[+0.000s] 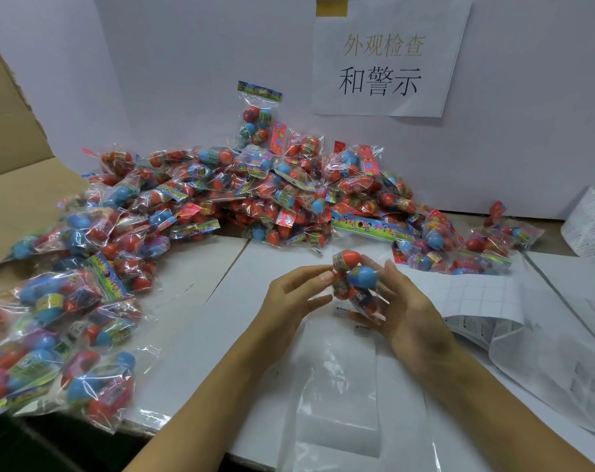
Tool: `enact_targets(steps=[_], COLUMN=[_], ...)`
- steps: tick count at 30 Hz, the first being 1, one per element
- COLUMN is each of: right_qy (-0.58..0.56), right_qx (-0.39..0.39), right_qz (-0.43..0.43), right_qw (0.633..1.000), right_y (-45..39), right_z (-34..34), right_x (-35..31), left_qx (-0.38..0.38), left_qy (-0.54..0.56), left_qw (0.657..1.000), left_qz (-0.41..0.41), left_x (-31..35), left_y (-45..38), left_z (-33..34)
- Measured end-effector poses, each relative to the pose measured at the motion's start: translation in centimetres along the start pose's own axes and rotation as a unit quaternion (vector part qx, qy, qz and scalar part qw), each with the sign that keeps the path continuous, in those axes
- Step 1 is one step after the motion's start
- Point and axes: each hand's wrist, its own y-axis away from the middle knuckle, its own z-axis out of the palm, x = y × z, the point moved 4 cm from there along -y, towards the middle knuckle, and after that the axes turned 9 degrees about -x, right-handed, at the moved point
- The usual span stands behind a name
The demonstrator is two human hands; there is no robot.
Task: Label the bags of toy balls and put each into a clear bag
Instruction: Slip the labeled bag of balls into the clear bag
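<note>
Now we hold one bag of toy balls [355, 281] above the table [221, 301], right hand [401, 301] curled around it, left hand [296, 294] pinching its side, likely to steady it for labelling. Clear bags [337, 386] lie just below, label sheets [476, 294] to the right, unprocessed pile [255, 195] behind.

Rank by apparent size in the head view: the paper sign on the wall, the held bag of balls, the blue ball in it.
1. paper sign
2. held bag of balls
3. blue ball
The sign is farther away, so it is truly largest.
</note>
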Motion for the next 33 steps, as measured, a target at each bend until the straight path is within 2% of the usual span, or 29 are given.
enact_targets(steps=[5,8,10,12,18,22,29,33], right_qy=[0.103,0.119,0.111,0.107,0.152,0.132,0.115,0.058], right_qx=[-0.04,0.013,0.063,0.08,0.041,0.057,0.072,0.092], right_qz=[-0.014,-0.046,-0.06,-0.049,-0.021,-0.027,-0.053,-0.064], right_qw=[0.994,0.992,0.99,0.99,0.987,0.989,0.989,0.992], right_y=[0.3,0.3,0.2,0.2,0.3,0.4,0.3,0.3], right_z=[0.6,0.2,-0.4,-0.8,0.1,-0.3,-0.7,-0.8], right_x=[0.0,-0.2,-0.4,-0.4,-0.1,-0.3,-0.4,-0.5], left_qx=[-0.027,-0.008,-0.016,-0.034,-0.045,-0.02,-0.044,-0.077], left_qy=[-0.011,0.023,0.04,0.021,0.003,-0.023,-0.019,-0.006], left_qw=[1.0,0.999,0.997,0.996,0.996,0.997,0.996,0.994], left_qz=[-0.001,-0.035,-0.06,-0.08,-0.079,-0.071,-0.069,-0.08], left_x=[-0.3,-0.6,-0.6,-0.8,-0.9,-1.0,-1.0,-1.3], left_y=[0.2,0.0,-0.1,-0.1,0.2,0.0,0.1,0.2], left_z=[0.5,0.4,0.5,0.7,0.9,0.4,0.8,0.9])
